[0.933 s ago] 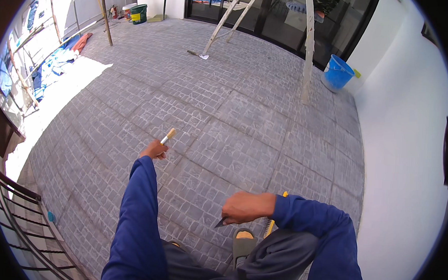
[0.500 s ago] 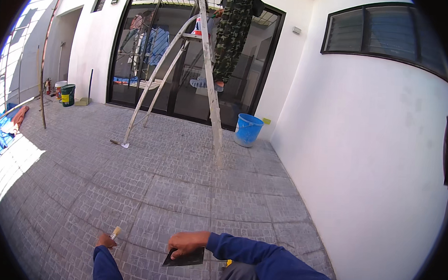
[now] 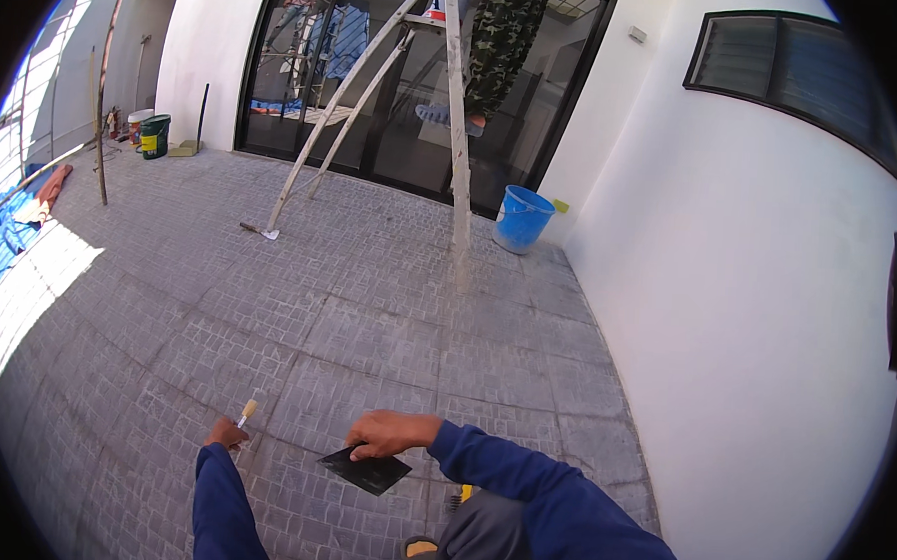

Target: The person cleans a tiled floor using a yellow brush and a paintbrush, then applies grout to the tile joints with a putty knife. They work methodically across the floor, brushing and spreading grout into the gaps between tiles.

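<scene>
My left hand [image 3: 228, 433] grips a small paintbrush [image 3: 250, 412] with pale bristles, held out over the grey patterned floor [image 3: 346, 331]. To its right, my right hand [image 3: 380, 435] is closed on a black flat square spreader [image 3: 370, 474], its thumb over the upper edge and its blade tilted downward. Below that, a yellow and black tool [image 3: 466, 496] shows partly beside my dark trouser leg, and one sandalled foot [image 3: 420, 545] is in view.
A person in camouflage trousers [image 3: 498, 52] is on a stepladder [image 3: 455, 120] by glass doors. A blue bucket [image 3: 521, 218], a small scraper [image 3: 268, 233] and a green pail [image 3: 154, 137] stand or lie around. Poles and blue sheeting [image 3: 11, 221] are left; a white wall [image 3: 736, 343] bounds the right.
The view has lifted from the floor toward the ladder, then dipped slightly. My right hand has turned so the black spreader's face shows; both hands still hold their tools.
</scene>
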The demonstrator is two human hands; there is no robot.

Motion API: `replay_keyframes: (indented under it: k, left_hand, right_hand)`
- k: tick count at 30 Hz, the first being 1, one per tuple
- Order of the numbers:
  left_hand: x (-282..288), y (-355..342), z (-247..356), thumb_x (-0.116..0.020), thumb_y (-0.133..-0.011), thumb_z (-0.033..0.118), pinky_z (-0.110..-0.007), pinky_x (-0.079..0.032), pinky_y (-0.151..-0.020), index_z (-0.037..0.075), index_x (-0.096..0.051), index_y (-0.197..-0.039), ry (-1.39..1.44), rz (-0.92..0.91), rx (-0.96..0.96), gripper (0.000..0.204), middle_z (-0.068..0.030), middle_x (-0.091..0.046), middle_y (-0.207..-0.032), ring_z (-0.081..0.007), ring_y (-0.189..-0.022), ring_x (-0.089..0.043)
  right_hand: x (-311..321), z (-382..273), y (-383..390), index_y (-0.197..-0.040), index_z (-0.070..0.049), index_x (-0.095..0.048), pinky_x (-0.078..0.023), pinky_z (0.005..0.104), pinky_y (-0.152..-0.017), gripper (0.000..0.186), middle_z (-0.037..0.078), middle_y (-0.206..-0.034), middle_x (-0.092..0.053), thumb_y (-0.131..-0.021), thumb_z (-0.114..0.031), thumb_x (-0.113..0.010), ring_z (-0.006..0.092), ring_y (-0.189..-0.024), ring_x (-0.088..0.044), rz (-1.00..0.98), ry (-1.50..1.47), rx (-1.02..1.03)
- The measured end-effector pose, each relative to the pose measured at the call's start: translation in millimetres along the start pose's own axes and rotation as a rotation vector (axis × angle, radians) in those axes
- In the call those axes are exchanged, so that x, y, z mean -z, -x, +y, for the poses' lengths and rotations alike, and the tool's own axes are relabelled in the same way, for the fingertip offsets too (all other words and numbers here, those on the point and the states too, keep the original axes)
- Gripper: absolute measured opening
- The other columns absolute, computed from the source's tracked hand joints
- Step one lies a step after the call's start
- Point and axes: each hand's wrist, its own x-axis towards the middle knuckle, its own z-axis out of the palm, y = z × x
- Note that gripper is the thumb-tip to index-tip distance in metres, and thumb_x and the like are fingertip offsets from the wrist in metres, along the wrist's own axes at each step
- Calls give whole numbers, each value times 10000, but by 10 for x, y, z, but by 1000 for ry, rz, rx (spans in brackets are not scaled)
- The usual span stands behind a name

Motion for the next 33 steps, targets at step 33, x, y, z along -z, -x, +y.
replay_keyframes:
  k: [33]
  left_hand:
    - [736,160,749,-734,-832,289,-324,-427,-419,-18,-619,-787,24,507,-441,331,-78,-592,-600,-181,-457,-573]
  right_hand:
    - [-1130,1934,819,-1048,-82,-635,-581,362,-736,264,46,-939,-679,-934,-317,-676,206,-843,-677,1141,-1621,-608]
